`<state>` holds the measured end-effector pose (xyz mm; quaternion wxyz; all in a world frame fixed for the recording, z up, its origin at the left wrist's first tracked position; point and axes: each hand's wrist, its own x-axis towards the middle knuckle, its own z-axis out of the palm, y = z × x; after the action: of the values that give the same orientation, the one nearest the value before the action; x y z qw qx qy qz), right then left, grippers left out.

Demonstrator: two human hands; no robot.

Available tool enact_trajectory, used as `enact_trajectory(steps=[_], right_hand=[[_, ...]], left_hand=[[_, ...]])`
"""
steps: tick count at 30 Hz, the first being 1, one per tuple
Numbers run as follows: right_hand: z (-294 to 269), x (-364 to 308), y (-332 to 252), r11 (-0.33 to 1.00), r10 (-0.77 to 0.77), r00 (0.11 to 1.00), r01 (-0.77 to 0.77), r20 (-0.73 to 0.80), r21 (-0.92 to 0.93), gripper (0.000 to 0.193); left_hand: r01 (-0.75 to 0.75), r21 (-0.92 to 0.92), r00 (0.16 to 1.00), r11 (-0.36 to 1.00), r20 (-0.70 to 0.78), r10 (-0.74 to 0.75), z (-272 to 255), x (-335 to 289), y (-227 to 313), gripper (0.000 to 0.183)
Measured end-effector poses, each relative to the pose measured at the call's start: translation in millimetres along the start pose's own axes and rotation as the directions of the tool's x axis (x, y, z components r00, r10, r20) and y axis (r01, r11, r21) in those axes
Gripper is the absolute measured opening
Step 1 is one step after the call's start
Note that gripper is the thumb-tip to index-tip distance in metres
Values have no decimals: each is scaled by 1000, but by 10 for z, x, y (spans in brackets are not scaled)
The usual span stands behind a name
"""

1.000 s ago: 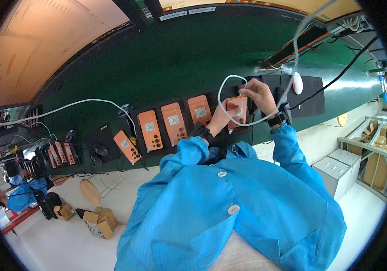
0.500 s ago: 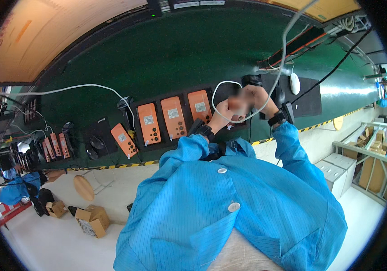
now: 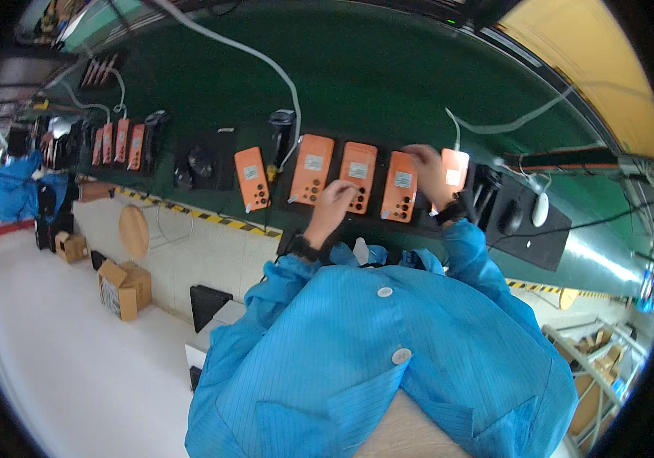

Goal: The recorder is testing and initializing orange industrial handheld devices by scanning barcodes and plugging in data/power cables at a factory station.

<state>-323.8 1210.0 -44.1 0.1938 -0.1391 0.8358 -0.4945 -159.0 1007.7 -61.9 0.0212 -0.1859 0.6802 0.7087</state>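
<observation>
A row of orange phones lies back side up on dark mats, with white labels and round black camera lenses. My left hand (image 3: 332, 206) is at the lower left of a middle phone (image 3: 358, 169), its fingers curled together by the lenses. My right hand (image 3: 430, 174) reaches between the phone (image 3: 401, 183) beside it and another phone (image 3: 455, 168) with a white cable (image 3: 457, 133) at its top end. The right fingers bend in at the nearer phone's upper corner. What either hand pinches, if anything, is hidden. Further left lie two more phones (image 3: 314, 168), (image 3: 251, 177).
A black stand (image 3: 283, 122) with a white cable stands behind the row. At right are a white mouse (image 3: 541, 208), a dark mouse (image 3: 510, 217) and a black mat (image 3: 537, 244). Several upright phones (image 3: 136, 145) and a co-worker in blue (image 3: 25, 183) are at far left.
The view has swung, so the bench sits differently. My hands, close together before over a blurred orange thing, are now apart. A phone with a cable now shows beside my right hand.
</observation>
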Motion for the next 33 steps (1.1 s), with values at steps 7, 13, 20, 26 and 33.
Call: enact_trajectory(steps=[7,13,20,26,33], right_hand=[[2050,341,-859,972,104,878,-189,467,138,49],[2070,436,-408,744,90,987,-157,135,649,30],[1448,285,-611,816,-23,994,78,102,-573,68],[1627,319,-586,778,-104,994,104,37,-620,81],[1663,339,-638,780,-82,995,97,53,-618,81]], left_hand=[[116,-193,909,974,-376,-183,-925,-582,-9,17],[24,51,888,998,-461,3,-1360,-191,-130,16],[255,503,906,826,-423,-22,-1479,1364,-234,53],[290,207,955,934,-132,-267,-1710,1380,0,37],[382,218,922,898,-24,-387,-1727,226,353,30]])
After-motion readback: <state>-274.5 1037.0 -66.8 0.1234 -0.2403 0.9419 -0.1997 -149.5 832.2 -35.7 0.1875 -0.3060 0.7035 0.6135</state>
